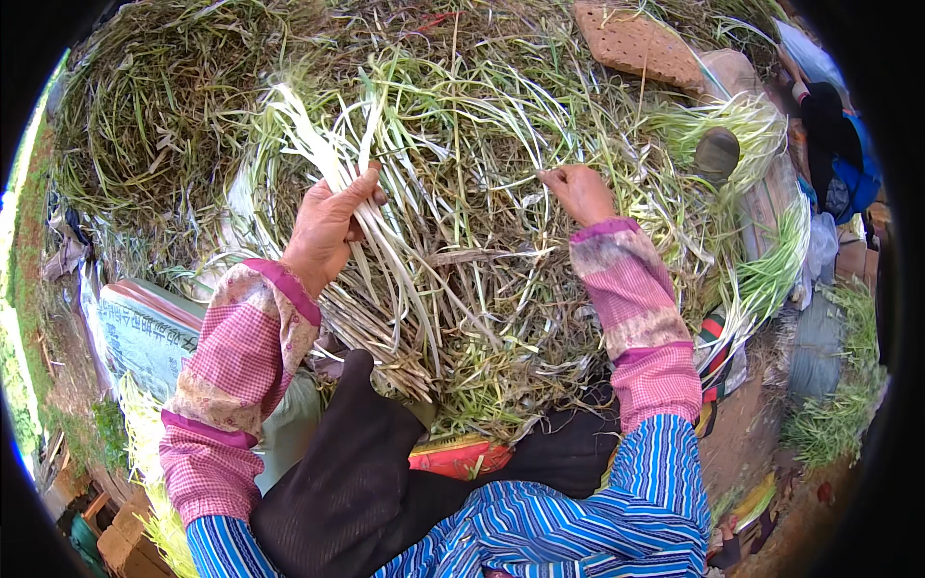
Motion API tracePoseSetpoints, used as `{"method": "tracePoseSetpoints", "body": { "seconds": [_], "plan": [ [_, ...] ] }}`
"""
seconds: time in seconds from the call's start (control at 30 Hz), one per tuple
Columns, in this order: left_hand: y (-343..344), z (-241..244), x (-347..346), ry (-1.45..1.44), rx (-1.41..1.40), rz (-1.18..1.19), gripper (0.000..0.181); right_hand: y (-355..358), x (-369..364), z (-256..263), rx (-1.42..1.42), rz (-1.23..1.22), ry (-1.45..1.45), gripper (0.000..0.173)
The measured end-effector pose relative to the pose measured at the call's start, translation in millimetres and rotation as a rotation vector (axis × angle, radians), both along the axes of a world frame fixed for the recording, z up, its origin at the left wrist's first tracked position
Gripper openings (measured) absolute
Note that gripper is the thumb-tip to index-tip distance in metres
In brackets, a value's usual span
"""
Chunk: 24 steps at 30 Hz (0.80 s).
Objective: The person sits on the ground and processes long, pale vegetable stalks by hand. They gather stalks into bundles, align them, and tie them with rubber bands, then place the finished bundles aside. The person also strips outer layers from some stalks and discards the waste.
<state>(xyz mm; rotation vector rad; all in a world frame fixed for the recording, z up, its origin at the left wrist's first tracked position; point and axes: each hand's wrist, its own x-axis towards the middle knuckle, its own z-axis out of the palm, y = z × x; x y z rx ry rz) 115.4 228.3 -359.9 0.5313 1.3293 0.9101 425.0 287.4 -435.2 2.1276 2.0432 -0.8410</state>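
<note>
My left hand (329, 224) is closed round a bunch of long stalks (386, 249) with white and pale green parts, held over a broad heap of plant stems and leaves (498, 289). Below that hand, a bundle of thin brownish stalks (361, 339) lies on the heap. My right hand (582, 193) is to the right, with its thumb and forefinger pinched at a thin strand over the heap. Both forearms wear pink checked sleeve covers. Further right, pale green-white stalks (755, 137) lie in a loose bunch.
A brick with holes (639, 47) rests at the upper right. A printed sack (144, 332) stands at the left, with yellowish stalks (141, 433) below it. A person in dark and blue clothing (831, 137) is at the far right. Green plants (831, 419) lie at the lower right.
</note>
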Motion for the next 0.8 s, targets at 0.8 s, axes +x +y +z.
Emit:
{"method": "tracePoseSetpoints", "body": {
  "seconds": [0.8],
  "plan": [
    [-2.1,-11.0,17.3,-0.079,0.025,0.007,0.012,-116.2,-94.1,45.7,-0.333,-0.236,1.306,0.019]
  ]
}}
